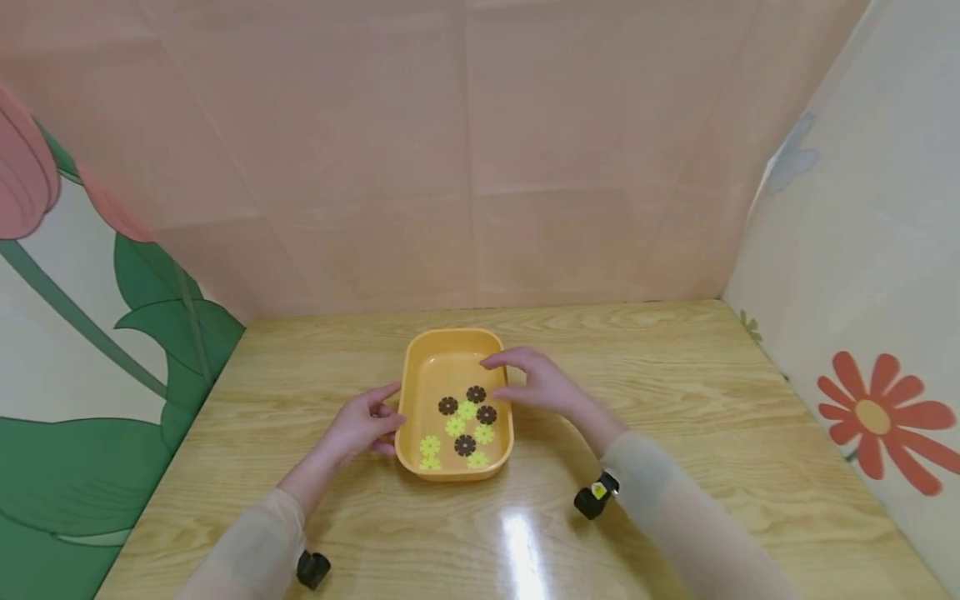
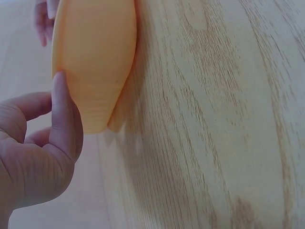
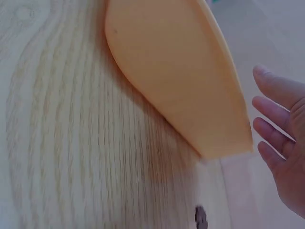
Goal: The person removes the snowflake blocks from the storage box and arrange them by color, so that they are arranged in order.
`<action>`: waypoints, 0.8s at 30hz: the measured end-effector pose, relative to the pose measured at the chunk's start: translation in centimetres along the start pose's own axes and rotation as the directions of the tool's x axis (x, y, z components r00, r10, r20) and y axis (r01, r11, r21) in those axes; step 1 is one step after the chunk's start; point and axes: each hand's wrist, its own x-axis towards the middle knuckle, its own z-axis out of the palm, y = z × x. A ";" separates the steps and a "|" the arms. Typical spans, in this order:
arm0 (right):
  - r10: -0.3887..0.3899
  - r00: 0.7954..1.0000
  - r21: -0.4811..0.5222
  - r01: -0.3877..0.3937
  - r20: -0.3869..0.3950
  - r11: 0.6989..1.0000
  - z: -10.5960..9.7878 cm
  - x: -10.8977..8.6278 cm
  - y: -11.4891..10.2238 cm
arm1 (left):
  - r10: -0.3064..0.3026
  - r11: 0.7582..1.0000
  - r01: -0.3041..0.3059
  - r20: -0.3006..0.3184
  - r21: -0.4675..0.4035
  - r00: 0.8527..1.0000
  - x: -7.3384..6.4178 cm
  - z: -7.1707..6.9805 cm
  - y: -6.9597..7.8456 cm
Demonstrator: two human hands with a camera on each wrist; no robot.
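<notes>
An orange plastic tray (image 1: 450, 343) sits on the wooden table, holding several flower-shaped pieces, some yellow-green (image 1: 455, 427), some dark brown (image 1: 465, 445). At the tray's left side is my left hand (image 1: 362, 427); its fingertips touch the outer wall near the rim, which the left wrist view shows up close on the tray wall (image 2: 97, 52). My right hand (image 1: 542, 383) hovers over the right rim, thumb and forefinger spread apart with nothing between them. In the right wrist view this hand (image 3: 286, 129) stands beside the tray wall (image 3: 176, 71), fingers loosely bent.
A dark notched piece (image 3: 201, 218) shows at the bottom of the right wrist view. Wooden table (image 1: 652, 358) surrounds the tray. Behind it hangs a pink cloth (image 1: 465, 167); flower-printed panels stand left (image 1: 82, 367) and right (image 1: 810, 275).
</notes>
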 end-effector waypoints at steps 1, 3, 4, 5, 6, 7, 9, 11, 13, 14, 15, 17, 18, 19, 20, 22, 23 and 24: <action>-0.021 1.000 -0.029 0.022 0.019 0.999 0.2 0.3 -0.3 | 0.000 1.000 0.000 0.000 0.002 1.000 0.0 0.0 0.0; -0.046 0.997 -0.070 0.050 0.064 0.996 0.7 0.8 -0.9 | 0.000 1.000 0.000 0.000 0.002 1.000 0.1 0.0 -0.1; -0.051 0.995 -0.087 0.059 0.085 0.994 0.9 1.0 -1.1 | 0.000 1.000 0.000 0.000 0.003 1.000 0.2 0.0 -0.1; -0.055 0.993 -0.099 0.066 0.106 0.993 1.2 1.3 -1.3 | 0.001 1.000 -0.001 0.000 0.005 1.000 0.2 0.0 -0.2; -0.057 0.990 -0.107 0.070 0.127 0.992 1.4 1.5 -1.5 | 0.002 1.000 -0.002 0.000 0.006 1.000 0.2 0.0 -0.2; -0.058 0.987 -0.114 0.076 0.150 0.991 1.7 1.7 -1.7 | 0.002 1.000 -0.002 0.001 0.006 1.000 0.2 0.0 -0.1; -0.039 0.981 -0.127 0.064 0.191 0.990 2.2 2.1 -1.9 | 0.004 1.000 -0.004 0.002 0.008 1.000 0.2 0.0 -0.1; -0.020 0.974 -0.147 0.054 0.224 0.988 2.6 2.5 -2.1 | 0.004 1.000 -0.004 0.003 0.006 1.000 0.2 0.0 -0.1; -0.003 0.968 -0.164 0.045 0.250 0.985 2.9 3.0 -2.2 | 0.004 1.000 -0.004 0.004 0.003 1.000 0.2 0.0 0.0; 0.005 0.966 -0.165 0.039 0.258 0.985 3.0 3.2 -2.3 | 0.003 1.000 -0.003 0.003 0.001 1.000 0.2 0.0 0.0; 0.014 0.964 -0.166 0.031 0.267 0.986 3.1 3.5 -2.3 | 0.000 1.000 0.000 0.002 -0.001 1.000 0.2 0.0 0.0; 0.037 0.959 -0.155 0.007 0.281 0.988 3.2 4.1 -2.4 | -0.005 1.000 0.005 -0.002 -0.008 1.000 0.2 0.0 0.0; 0.046 0.956 -0.151 -0.002 0.288 0.989 3.3 4.3 -2.4 | -0.006 1.000 0.006 -0.003 -0.011 1.000 0.2 -0.1 0.0; 0.055 0.954 -0.143 -0.013 0.295 0.990 3.4 4.6 -2.4 | -0.008 1.000 0.008 -0.005 -0.014 1.000 0.2 -0.1 0.0; 0.069 0.950 -0.148 -0.025 0.303 0.989 3.4 4.8 -2.4 | -0.009 1.000 0.009 -0.005 -0.015 1.000 0.3 -0.1 0.0; 0.091 0.945 -0.150 -0.045 0.315 0.988 3.5 5.2 -2.4 | -0.008 1.000 0.008 -0.006 -0.015 1.000 0.3 -0.1 -0.1; 0.096 0.942 -0.148 -0.051 0.320 0.988 3.6 5.4 -2.4 | -0.009 1.000 0.009 -0.006 -0.016 1.000 0.3 -0.1 -0.1; 0.099 0.941 -0.143 -0.055 0.324 0.988 3.7 5.5 -2.3 | -0.010 1.000 0.010 -0.005 -0.014 1.000 0.3 -0.1 -0.1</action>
